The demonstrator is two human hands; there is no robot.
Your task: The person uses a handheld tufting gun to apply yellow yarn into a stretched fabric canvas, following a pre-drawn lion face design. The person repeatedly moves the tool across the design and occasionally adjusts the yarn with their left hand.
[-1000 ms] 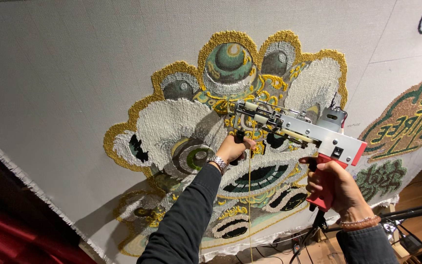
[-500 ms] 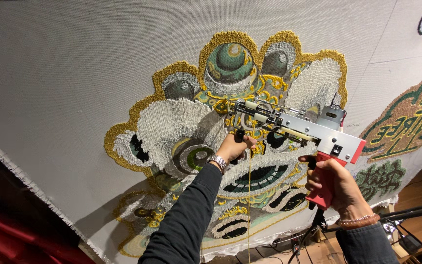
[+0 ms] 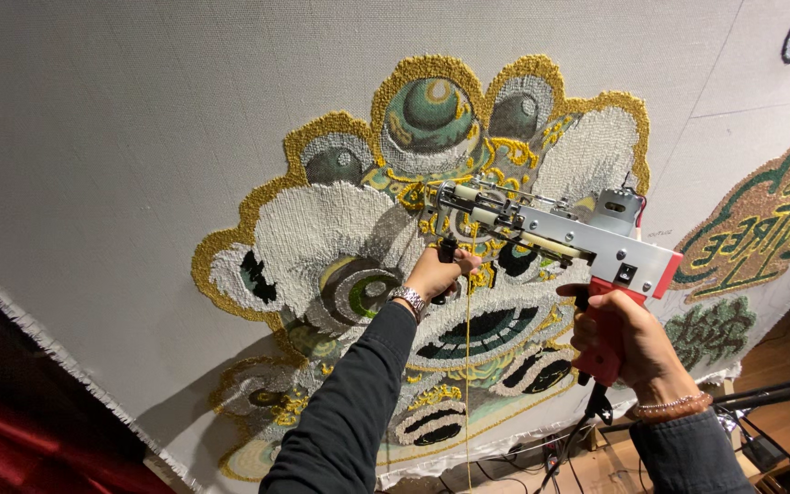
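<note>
A tufting gun (image 3: 555, 233) with a silver body and a red grip presses its tip against a stretched grey cloth (image 3: 139, 137). The cloth bears a tufted lion-head design (image 3: 386, 274) in white, gold, green and grey. My right hand (image 3: 628, 338) is closed around the red grip at the lower right. My left hand (image 3: 441, 273) grips the small black front handle under the gun's nose. A watch sits on my left wrist, a bead bracelet on my right. A yellow yarn strand (image 3: 467, 384) hangs down from the gun.
A second tufted piece with green lettering (image 3: 765, 224) fills the right side of the cloth. The cloth's frayed edge (image 3: 38, 338) runs down the left over a dark red backdrop. Cables and a black stand (image 3: 770, 398) lie at the bottom right over a wooden floor.
The gun and both hands have shifted very slightly along the design; otherwise nothing differs.
</note>
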